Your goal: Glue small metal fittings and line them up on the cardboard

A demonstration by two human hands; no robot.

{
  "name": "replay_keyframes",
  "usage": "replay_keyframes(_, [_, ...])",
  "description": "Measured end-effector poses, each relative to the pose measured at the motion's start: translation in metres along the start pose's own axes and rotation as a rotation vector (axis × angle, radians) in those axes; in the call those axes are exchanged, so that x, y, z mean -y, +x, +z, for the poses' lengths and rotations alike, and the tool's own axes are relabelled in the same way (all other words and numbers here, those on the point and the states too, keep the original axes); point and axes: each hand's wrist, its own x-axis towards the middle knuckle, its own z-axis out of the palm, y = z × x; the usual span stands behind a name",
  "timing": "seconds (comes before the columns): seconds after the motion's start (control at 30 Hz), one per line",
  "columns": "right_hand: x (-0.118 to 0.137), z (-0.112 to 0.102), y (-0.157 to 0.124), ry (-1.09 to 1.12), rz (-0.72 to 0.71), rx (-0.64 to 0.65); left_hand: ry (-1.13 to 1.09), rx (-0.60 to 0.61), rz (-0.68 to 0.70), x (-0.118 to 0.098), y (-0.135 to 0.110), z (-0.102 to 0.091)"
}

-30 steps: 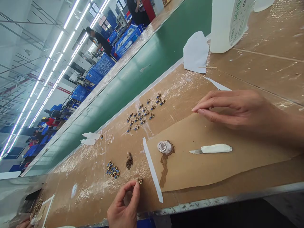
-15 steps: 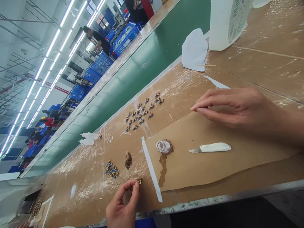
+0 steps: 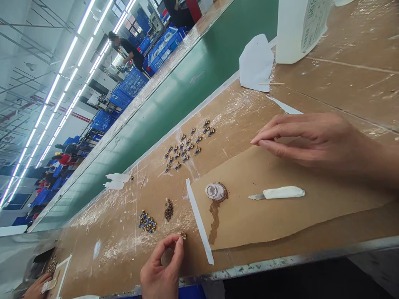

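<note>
Cardboard-covered surface (image 3: 102,249) holds small brass fittings (image 3: 187,145) spread out within easy reach; hands are apart, left hand (image 3: 160,265) pinching one fitting (image 3: 183,236), right hand (image 3: 311,143) empty.

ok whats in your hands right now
Left hand pinching small brass fitting; right hand empty, over brown cardboard; white-handled knife lying below it.

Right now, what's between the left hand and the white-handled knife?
In the head view, going from the left hand to the white-handled knife: a white strip, then a brown stain on the cardboard sheet.
</note>
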Motion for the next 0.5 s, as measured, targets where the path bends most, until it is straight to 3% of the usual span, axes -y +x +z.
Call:
replay_keyframes(0.23, [0.0001,0.0000,-0.0003,0.004,0.000,-0.008,0.057,0.026,0.030,-0.0092,-0.0023,0.0006])
replay_keyframes(0.5, [-0.0004,0.0009,0.0002,0.017,-0.002,-0.009,0.066,0.032,0.031,-0.0025,-0.0001,0.0012])
